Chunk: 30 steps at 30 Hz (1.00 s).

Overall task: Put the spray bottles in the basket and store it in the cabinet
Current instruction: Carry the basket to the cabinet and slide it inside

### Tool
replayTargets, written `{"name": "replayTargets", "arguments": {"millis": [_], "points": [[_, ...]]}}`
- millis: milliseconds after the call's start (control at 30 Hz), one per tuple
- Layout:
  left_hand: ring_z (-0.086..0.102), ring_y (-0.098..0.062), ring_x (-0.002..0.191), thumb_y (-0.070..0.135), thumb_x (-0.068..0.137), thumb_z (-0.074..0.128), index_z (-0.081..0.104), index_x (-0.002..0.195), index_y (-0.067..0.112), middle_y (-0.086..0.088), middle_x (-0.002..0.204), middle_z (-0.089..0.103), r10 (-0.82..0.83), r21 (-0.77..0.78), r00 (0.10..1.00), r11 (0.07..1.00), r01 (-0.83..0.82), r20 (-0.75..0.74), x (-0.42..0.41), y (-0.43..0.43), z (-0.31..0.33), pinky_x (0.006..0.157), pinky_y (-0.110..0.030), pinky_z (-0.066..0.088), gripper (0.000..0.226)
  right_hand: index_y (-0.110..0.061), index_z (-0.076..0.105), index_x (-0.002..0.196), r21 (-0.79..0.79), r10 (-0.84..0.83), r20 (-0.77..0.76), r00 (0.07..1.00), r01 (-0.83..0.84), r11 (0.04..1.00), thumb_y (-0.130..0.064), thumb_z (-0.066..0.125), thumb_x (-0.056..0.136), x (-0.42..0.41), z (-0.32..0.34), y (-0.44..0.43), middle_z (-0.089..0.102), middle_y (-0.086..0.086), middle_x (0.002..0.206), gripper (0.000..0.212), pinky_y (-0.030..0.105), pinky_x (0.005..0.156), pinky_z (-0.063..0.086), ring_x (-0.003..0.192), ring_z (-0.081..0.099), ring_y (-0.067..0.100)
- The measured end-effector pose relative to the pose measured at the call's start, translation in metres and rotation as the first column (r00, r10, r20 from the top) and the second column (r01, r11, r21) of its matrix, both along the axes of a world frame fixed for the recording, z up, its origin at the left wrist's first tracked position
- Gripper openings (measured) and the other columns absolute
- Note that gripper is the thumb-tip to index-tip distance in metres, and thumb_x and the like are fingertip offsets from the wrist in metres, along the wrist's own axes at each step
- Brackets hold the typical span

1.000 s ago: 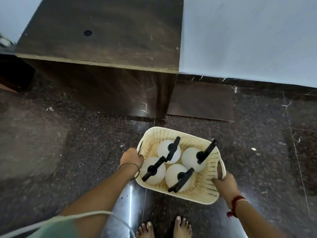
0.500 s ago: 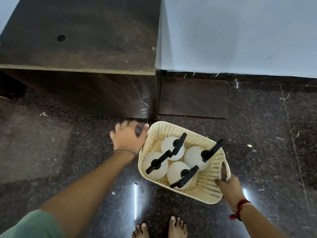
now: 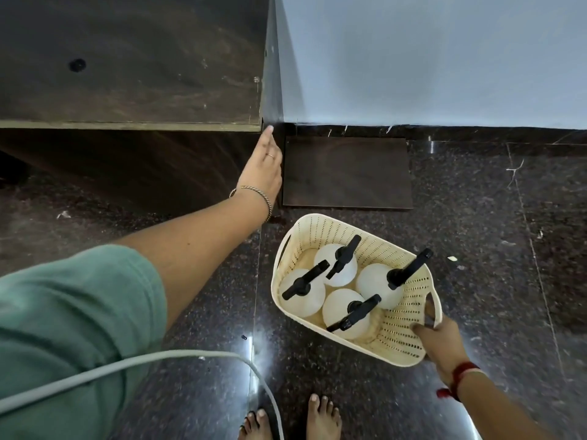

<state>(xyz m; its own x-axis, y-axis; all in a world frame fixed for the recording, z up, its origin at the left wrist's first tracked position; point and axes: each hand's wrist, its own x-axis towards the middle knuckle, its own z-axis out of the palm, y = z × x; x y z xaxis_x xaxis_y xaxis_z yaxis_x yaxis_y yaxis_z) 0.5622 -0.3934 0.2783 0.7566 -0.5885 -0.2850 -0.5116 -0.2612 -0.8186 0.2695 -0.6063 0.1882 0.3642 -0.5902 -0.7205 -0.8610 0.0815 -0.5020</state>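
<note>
Since half a second ago, left hand (image 3: 262,173) has gone from the basket's near-left rim up to the cabinet (image 3: 133,74); fingers now straight and close together, fingertip touching the cabinet's front right corner just under the top edge. Nothing held in it. Ring on one finger, thin bangle (image 3: 254,193) at the wrist, green sleeve (image 3: 73,315) on the upper arm.

Right hand (image 3: 440,339) unchanged in its job: curled around the handle at the basket's (image 3: 403,331) right end, fingers through the handle slot, thumb over the rim. Red thread band (image 3: 457,376) at that wrist. Basket carried by this hand alone, tilted, left end slightly farther from the camera; whether its base touches the floor cannot be told.

Basket: cream plastic, perforated walls, rounded rectangle. Inside, four white spray bottles (image 3: 338,263) standing upright, packed close and touching one another, each with a black trigger head pointing up and to the right. All four sit toward the left and middle; the right end by the held handle is bare.

Surroundings: dark wood cabinet at upper left, front face in shadow, door state not clear. Dark wood board (image 3: 346,173) lying flat on the floor just right of the cabinet, against the wall base, just beyond the basket. Polished dark granite floor (image 3: 476,217). Pale wall (image 3: 428,58) above. Grey cable (image 3: 127,365) crossing lower left. Bare feet (image 3: 322,417) at bottom edge.
</note>
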Motion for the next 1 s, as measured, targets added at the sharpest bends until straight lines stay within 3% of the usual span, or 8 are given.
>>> {"name": "replayTargets", "arguments": {"millis": [133, 233, 400, 567, 700, 833, 1000], "points": [[0.028, -0.039, 0.134, 0.034, 0.092, 0.045, 0.04, 0.137, 0.008, -0.018, 0.14, 0.038, -0.054, 0.041, 0.999, 0.998, 0.054, 0.0, 0.001, 0.001, -0.006, 0.113, -0.055, 0.009, 0.052, -0.016, 0.059, 0.091, 0.009, -0.048, 0.022, 0.999, 0.048, 0.999, 0.008, 0.054, 0.083, 0.003, -0.004, 0.0, 0.064, 0.012, 0.088, 0.026, 0.046, 0.075, 0.053, 0.082, 0.062, 0.03], [0.031, -0.037, 0.131, 0.031, 0.093, 0.049, 0.04, 0.137, 0.008, -0.017, 0.14, 0.037, -0.075, 0.098, 0.997, 0.992, 0.075, 0.0, 0.001, -0.003, -0.006, 0.112, -0.05, 0.019, 0.05, -0.008, 0.059, 0.101, 0.021, -0.088, 0.032, 0.996, 0.088, 0.996, 0.009, 0.053, 0.085, 0.006, -0.004, 0.002, 0.063, 0.015, 0.09, 0.025, 0.047, 0.077, 0.053, 0.082, 0.061, 0.031], [0.032, -0.034, 0.13, 0.033, 0.097, 0.034, 0.035, 0.139, 0.009, -0.017, 0.142, 0.034, -0.016, 0.129, 0.997, 0.991, 0.025, -0.072, -0.004, -0.019, 0.002, 0.109, -0.045, 0.024, 0.048, -0.002, 0.058, 0.113, 0.02, -0.131, 0.05, 0.99, 0.13, 0.991, 0.01, 0.053, 0.085, 0.007, 0.002, 0.005, 0.063, 0.017, 0.096, 0.031, 0.052, 0.081, 0.052, 0.087, 0.062, 0.033], [0.044, -0.032, 0.117, 0.032, 0.095, 0.032, 0.047, 0.13, 0.015, -0.012, 0.129, 0.049, 0.069, 0.077, 0.98, 0.995, -0.056, -0.187, -0.039, -0.02, 0.008, 0.097, -0.041, 0.032, 0.041, -0.004, 0.057, 0.115, 0.003, -0.148, 0.038, 0.988, 0.148, 0.989, 0.01, 0.054, 0.084, -0.002, 0.008, -0.001, 0.063, 0.017, 0.096, 0.034, 0.052, 0.081, 0.052, 0.085, 0.061, 0.031], [0.048, -0.028, 0.106, 0.023, 0.093, 0.037, 0.055, 0.118, 0.017, -0.007, 0.117, 0.055, 0.224, -0.054, 0.902, 0.964, -0.261, -0.368, -0.076, -0.002, 0.014, 0.086, -0.036, 0.034, 0.032, -0.005, 0.057, 0.115, -0.008, -0.131, 0.005, 0.991, 0.132, 0.991, 0.009, 0.056, 0.082, -0.014, 0.012, -0.007, 0.065, 0.02, 0.099, 0.035, 0.057, 0.081, 0.052, 0.087, 0.063, 0.035], [0.049, -0.031, 0.103, 0.013, 0.091, 0.042, 0.057, 0.113, 0.011, -0.009, 0.113, 0.057, 0.344, -0.059, 0.813, 0.907, -0.417, -0.47, -0.104, 0.025, 0.02, 0.075, -0.035, 0.034, 0.027, -0.007, 0.058, 0.118, -0.058, -0.125, -0.04, 0.991, 0.123, 0.991, 0.011, 0.056, 0.08, -0.025, 0.011, -0.009, 0.065, 0.016, 0.094, 0.042, 0.056, 0.074, 0.054, 0.083, 0.063, 0.035], [0.05, -0.032, 0.111, 0.002, 0.092, 0.037, 0.058, 0.118, 0.009, -0.008, 0.12, 0.058, 0.482, -0.066, 0.632, 0.762, -0.644, -0.606, -0.11, 0.049, 0.016, 0.067, -0.032, 0.038, 0.034, -0.01, 0.056, 0.125, -0.087, -0.072, -0.116, 0.991, 0.062, 0.994, 0.011, 0.06, 0.078, -0.019, 0.01, 0.004, 0.063, 0.013, 0.095, 0.052, 0.052, 0.074, 0.054, 0.08, 0.061, 0.033]]}}
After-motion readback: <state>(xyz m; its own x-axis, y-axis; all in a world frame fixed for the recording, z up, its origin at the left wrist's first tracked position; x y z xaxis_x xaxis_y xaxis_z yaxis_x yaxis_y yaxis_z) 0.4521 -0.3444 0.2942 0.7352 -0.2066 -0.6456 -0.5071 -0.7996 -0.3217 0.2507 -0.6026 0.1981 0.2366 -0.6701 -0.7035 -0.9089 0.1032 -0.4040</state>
